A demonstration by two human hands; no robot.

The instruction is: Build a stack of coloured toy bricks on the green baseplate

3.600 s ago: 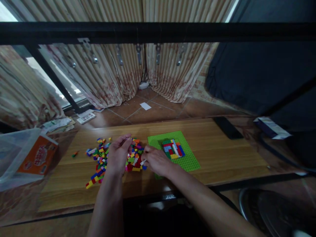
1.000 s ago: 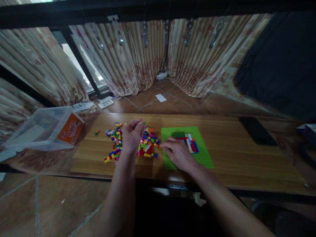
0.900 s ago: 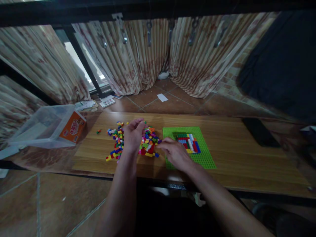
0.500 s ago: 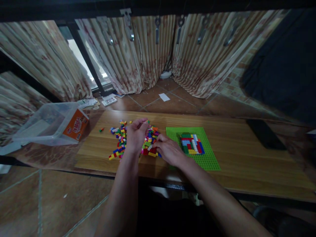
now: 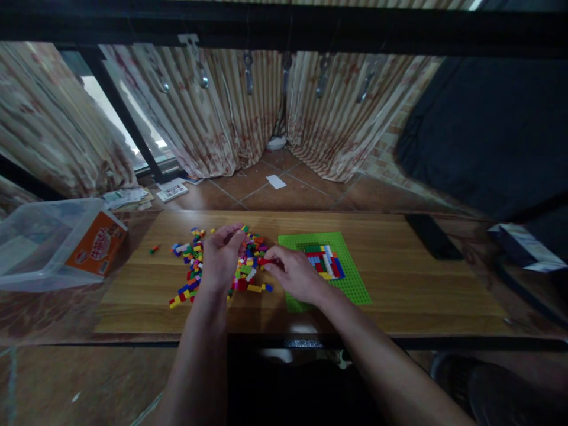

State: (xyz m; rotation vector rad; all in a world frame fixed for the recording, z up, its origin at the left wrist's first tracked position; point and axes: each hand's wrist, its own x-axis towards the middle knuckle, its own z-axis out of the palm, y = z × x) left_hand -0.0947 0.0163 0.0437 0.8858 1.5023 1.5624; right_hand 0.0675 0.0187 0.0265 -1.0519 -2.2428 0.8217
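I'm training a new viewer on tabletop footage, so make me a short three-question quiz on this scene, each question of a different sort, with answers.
1. Multiple choice. What colour is the studded baseplate?
A) Blue
B) Green
C) Orange

2. True or false. In the picture, the dark flat slab lies to the left of the loose bricks.

3. Short answer. Which of the person's hands has a red brick at its fingertips?

Key
1. B.
2. False; it lies to their right, beyond the baseplate.
3. The right hand.
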